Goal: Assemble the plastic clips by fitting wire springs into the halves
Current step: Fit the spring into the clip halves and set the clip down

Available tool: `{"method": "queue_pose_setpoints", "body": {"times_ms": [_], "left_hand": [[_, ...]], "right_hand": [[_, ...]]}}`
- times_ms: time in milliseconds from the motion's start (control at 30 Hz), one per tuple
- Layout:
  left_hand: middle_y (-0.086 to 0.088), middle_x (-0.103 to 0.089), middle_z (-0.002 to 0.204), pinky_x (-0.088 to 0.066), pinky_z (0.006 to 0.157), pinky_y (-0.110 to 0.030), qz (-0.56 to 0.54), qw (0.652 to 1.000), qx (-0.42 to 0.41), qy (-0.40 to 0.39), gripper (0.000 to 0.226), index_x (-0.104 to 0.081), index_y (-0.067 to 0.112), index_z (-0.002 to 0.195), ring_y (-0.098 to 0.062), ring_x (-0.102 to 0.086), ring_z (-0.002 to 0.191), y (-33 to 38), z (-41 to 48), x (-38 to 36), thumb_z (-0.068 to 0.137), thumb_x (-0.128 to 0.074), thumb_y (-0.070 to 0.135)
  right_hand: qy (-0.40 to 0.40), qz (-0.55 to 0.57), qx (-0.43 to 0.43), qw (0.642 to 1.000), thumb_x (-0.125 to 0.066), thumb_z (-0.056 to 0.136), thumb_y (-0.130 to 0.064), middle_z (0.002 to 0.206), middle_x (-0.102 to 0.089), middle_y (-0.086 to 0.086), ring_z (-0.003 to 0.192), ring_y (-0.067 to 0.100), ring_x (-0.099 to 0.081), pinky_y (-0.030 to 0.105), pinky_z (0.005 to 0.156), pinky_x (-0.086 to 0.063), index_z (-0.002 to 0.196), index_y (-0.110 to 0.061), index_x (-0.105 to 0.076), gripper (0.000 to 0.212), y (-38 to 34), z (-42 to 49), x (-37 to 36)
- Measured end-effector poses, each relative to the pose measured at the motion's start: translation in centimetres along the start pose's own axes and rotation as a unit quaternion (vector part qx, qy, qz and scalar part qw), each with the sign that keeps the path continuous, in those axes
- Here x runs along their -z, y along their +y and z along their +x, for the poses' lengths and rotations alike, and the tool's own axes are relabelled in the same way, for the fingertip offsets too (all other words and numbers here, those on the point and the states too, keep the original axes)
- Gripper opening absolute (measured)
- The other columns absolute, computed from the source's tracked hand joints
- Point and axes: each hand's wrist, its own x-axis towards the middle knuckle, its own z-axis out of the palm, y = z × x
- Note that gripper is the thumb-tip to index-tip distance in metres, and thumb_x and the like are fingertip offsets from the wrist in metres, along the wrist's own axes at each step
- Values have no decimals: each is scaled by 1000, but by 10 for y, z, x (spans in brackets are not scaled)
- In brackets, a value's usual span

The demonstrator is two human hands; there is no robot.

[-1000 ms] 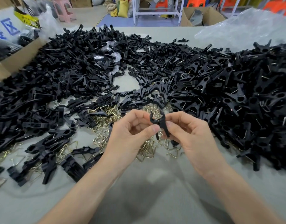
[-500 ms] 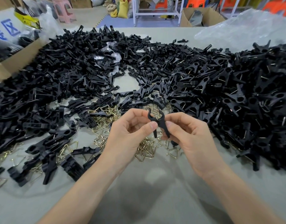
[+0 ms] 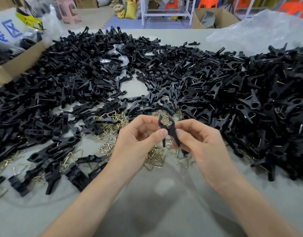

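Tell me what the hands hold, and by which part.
One black plastic clip, pinched at its middle between the left hand and the right hand. Its curved tips stick up above the fingers and its legs hang below.

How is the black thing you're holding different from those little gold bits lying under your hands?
The clip is black; the wire springs are brassy gold. The clip is solid plastic; the springs are thin wire bent into triangles. The clip is pinched between left hand and right hand; the springs lie heaped on the table. Both are small.
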Motion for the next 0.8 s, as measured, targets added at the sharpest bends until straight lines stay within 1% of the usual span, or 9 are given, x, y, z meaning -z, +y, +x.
{"method": "queue_pose_setpoints", "body": {"times_ms": [100, 267, 367, 467, 567, 633, 733, 800], "left_hand": [[6, -71, 77, -49, 68, -13, 1, 1000, 7, 0, 21, -67, 20, 88, -4, -63, 73, -1, 0, 1, 68, -70, 26], [8, -71, 75, -48, 67, -11, -1, 1000, 7, -5, 20, -67, 20, 87, -1, -63, 71, -1, -1, 1, 69, -71, 24], [10, -71, 73, -48, 66, -11, 1, 1000, 9, -2, 19, -67, 22, 87, 0, -62, 70, 0, -1, 1, 68, -71, 25], [10, -71, 74, -48, 67, -11, 5, 1000, 12, -7, 19, -68, 22, 87, 0, -63, 71, 0, -1, 1, 68, -71, 25], [4, -72, 77, -49, 68, -13, 3, 1000, 18, -12, 19, -69, 22, 86, -4, -63, 72, 0, -2, 1, 67, -72, 26], [3, -73, 78, -49, 68, -13, 9, 1000, 17, -11, 19, -70, 21, 86, -4, -63, 72, 0, -2, 2, 68, -72, 25], [3, -72, 76, -48, 66, -12, 27, 999, 19, -5, 14, -71, 20, 87, -3, -63, 72, -1, -1, 2, 73, -72, 20], [4, -72, 76, -48, 65, -11, 33, 999, 22, -3, 16, -71, 20, 87, -2, -63, 71, -2, -1, 2, 71, -72, 23]], "right_hand": [[-5, -1, -2, 1000, -58, 89, 3, 72, -69, 0, 62, 15, -61, 22, 65, -54, 88, -9, -70, 17, 1, 0, 0], [-3, 1, -2, 1000, -58, 89, 3, 74, -69, 1, 64, 13, -61, 26, 68, -56, 85, -13, -72, 21, 3, 1, 2], [-8, 11, 1, 1000, -57, 89, 3, 73, -69, 1, 64, 12, -61, 29, 68, -56, 83, -14, -73, 24, 2, 2, 3], [-8, 0, 5, 1000, -57, 89, 3, 75, -69, 3, 65, 14, -61, 35, 71, -55, 84, -15, -73, 24, 2, 2, 3], [-13, -6, 0, 1000, -57, 89, 3, 76, -70, 2, 67, 15, -62, 28, 69, -56, 85, -13, -72, 22, 2, 0, 1], [-19, -8, -5, 1000, -57, 89, 3, 75, -69, 2, 67, 15, -62, 26, 69, -57, 84, -13, -72, 22, 2, 0, 0], [-31, -5, -21, 999, -57, 89, 2, 73, -68, 2, 66, 14, -61, 23, 66, -54, 81, -14, -72, 23, 1, 0, 0], [-32, -5, -24, 999, -58, 89, 1, 73, -68, 4, 65, 15, -61, 22, 65, -53, 79, -14, -71, 22, 1, -1, 1]]}}
